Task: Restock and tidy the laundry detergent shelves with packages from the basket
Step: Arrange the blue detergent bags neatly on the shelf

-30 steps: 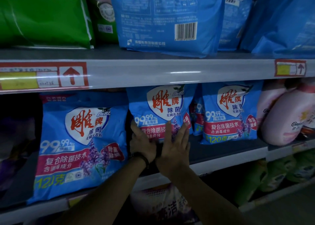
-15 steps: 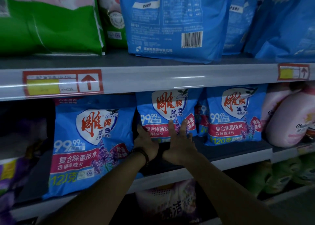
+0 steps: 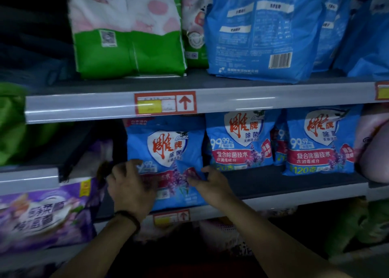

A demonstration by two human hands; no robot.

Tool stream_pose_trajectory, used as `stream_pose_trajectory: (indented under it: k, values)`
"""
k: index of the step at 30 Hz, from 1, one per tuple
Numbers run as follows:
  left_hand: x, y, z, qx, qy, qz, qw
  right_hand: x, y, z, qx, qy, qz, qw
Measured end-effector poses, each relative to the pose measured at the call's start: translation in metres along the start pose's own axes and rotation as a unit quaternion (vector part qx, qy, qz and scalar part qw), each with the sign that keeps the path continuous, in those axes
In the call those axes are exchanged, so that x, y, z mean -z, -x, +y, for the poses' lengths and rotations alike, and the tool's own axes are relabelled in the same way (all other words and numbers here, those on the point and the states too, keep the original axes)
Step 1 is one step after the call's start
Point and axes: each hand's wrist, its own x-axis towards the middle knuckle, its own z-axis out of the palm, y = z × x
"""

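Two forearms are raised to the middle shelf (image 3: 273, 185), a dark wristband (image 3: 128, 217) being worn on the left one. The left hand (image 3: 131, 188) is curled round the lower left edge of the front bag (image 3: 168, 145), and the bag's lower right edge is pinched by the bent fingers of the right hand (image 3: 213, 186). This blue detergent bag is stood upright at the shelf's front lip, above a red-framed label (image 3: 171, 216). A purple pack (image 3: 46, 216) is seen on the neighbouring shelf to the left. Further back on the same shelf, to the right, a second bag (image 3: 240, 143) and a third bag (image 3: 320, 145) of the same kind are stood side by side. On the upper shelf (image 3: 242, 102), a green bag (image 3: 130, 52) and a big blue bag (image 3: 256, 35) are placed.
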Motion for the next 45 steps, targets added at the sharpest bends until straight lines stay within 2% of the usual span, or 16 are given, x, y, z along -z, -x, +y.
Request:
stream_pose_trajectory:
  k: [1,3,5,7,9,13,19,23,27,32,41,45]
  values:
    - [0.001,-0.005,-0.012,0.042,-0.003,-0.008,0.999,-0.005,-0.003,-0.001,-0.007,-0.016,-0.002,1.000]
    - [-0.005,-0.017,-0.038,0.124,0.045,-0.083,0.988,-0.012,-0.009,-0.006,-0.017,-0.047,0.003,0.999]
    - [-0.026,-0.029,-0.072,0.186,0.161,-0.148,0.958,-0.017,-0.020,-0.007,-0.005,-0.090,0.014,0.996]
    - [-0.031,-0.034,-0.078,0.250,0.288,-0.152,0.912,-0.021,-0.033,-0.006,-0.009,-0.143,-0.009,0.990]
    - [-0.018,-0.036,-0.059,0.257,0.381,-0.165,0.873,-0.021,-0.039,-0.010,-0.046,-0.184,-0.026,0.982]
    - [-0.015,-0.039,-0.045,0.271,0.441,-0.233,0.823,-0.023,-0.045,-0.015,-0.067,-0.225,-0.014,0.972]
    - [-0.003,-0.029,-0.042,0.239,0.513,-0.212,0.797,-0.019,-0.029,-0.021,-0.013,-0.248,0.007,0.969]
    - [0.022,-0.019,-0.034,0.260,0.547,-0.248,0.756,-0.002,0.003,-0.023,0.031,-0.273,-0.023,0.961]
    - [0.043,0.004,-0.026,0.277,0.545,-0.284,0.738,0.018,0.035,-0.009,0.033,-0.303,-0.052,0.951]
    - [0.054,0.043,0.010,0.262,0.557,-0.294,0.731,0.047,0.066,0.011,0.009,-0.334,0.029,0.942]
    - [0.037,0.052,0.091,0.238,0.542,-0.268,0.760,0.117,0.070,0.019,0.021,-0.295,0.137,0.945]
    - [0.011,0.029,0.119,0.227,0.516,-0.252,0.787,0.148,0.046,0.012,0.007,-0.264,0.165,0.950]
